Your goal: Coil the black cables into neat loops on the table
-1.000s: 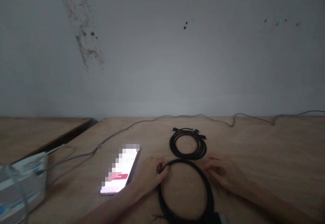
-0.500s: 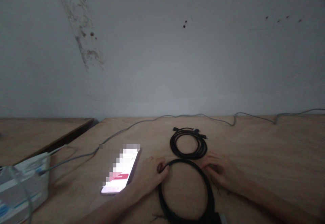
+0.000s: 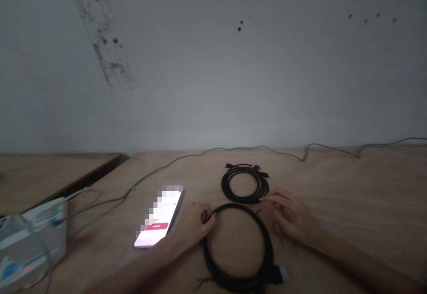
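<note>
A coil of black cable [image 3: 268,245] lies near me on the table, with a wide black plug [image 3: 275,274] with a pale end at its lower right. My left hand [image 3: 196,223] is closed on the coil's upper left, thumb and fingers round the cable. My right hand [image 3: 290,214] has its fingers apart and holds nothing that I can see. Its fingertips come close to the lower right edge of a second black cable coil [image 3: 228,191], which lies farther back; whether they touch it I cannot tell. A thin dark tie [image 3: 278,232] lies under the right hand.
A phone [image 3: 156,218] with a lit screen lies left of my left hand. A white power strip [image 3: 36,249] sits at the left edge. From it a grey cord [image 3: 182,157] runs along the table's back by the wall. A dark gap [image 3: 83,180] splits two table tops.
My right hand has moved off the near coil's right side, its fingertips now by the far coil. My left hand keeps its hold. The view has shifted slightly.
</note>
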Motion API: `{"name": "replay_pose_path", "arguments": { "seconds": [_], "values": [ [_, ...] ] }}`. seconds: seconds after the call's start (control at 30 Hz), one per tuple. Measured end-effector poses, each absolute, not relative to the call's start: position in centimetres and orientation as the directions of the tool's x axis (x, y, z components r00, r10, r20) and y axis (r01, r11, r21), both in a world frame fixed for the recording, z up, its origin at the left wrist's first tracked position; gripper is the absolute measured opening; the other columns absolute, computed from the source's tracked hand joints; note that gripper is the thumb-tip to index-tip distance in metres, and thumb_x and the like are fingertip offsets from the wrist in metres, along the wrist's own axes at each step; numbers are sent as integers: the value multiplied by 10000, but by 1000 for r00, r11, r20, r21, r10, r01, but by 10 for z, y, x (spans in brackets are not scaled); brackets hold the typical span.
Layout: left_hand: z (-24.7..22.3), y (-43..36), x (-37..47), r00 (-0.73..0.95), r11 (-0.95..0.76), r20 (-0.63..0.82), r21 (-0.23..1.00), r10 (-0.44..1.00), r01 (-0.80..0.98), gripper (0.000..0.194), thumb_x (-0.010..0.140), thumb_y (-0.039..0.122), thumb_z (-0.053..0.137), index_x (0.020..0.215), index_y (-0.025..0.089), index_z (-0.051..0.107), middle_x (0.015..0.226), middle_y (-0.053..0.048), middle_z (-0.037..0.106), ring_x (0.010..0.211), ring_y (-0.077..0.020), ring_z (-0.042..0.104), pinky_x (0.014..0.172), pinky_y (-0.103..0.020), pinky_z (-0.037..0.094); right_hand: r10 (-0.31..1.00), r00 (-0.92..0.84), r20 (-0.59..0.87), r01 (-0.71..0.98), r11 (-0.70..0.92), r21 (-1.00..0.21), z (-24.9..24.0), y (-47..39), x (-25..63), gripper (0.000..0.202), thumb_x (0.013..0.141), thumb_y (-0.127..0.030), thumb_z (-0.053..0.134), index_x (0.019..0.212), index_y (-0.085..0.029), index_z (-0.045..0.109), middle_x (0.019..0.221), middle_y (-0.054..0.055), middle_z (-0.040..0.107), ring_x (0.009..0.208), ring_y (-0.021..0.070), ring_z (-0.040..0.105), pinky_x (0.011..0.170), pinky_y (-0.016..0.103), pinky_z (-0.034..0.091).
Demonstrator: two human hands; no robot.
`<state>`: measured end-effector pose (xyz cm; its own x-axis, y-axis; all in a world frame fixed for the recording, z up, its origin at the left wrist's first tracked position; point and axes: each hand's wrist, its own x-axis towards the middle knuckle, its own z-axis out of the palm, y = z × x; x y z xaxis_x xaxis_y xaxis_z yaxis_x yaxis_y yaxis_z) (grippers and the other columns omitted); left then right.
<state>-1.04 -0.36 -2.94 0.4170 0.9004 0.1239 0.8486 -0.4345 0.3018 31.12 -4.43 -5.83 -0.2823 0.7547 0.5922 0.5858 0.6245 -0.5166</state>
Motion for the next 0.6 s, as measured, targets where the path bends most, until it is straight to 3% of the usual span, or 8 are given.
{"name": "replay_pose_path", "arguments": {
  "seconds": [0.17,0.37,0.47,0.6],
  "values": [
    [-16,-8,-13,376,-386,88,209,922,898,299,799,320,574,554,197,455,579,4,545,580,-157,507,571,-295,240,743,-131,656,606,584,-540,-56,-41,309,247,958,-217,492,1026,-234,729,998,79,722,924,224,693,827,365,567],
    [-23,-7,-13,347,-367,119,249,930,896,376,886,552,551,736,207,560,697,-17,614,645,-186,543,570,-282,243,757,-158,635,624,575,-530,-49,-38,311,220,926,-218,504,933,-222,724,903,71,726,817,217,683,740,342,557],
    [-29,-5,-15,372,-384,96,270,923,883,413,941,506,480,665,201,522,638,-7,572,600,-165,518,571,-287,248,788,-182,588,642,548,-536,-48,-36,312,233,899,-198,490,916,-218,722,908,75,731,799,217,676,714,339,550],
    [-25,-9,-23,418,-414,47,272,907,869,336,879,378,527,597,198,499,624,-6,558,621,-167,537,572,-289,262,805,-175,567,673,518,-528,-47,-33,311,250,870,-187,482,926,-225,723,920,59,740,845,218,676,753,344,536]
  ]
}}
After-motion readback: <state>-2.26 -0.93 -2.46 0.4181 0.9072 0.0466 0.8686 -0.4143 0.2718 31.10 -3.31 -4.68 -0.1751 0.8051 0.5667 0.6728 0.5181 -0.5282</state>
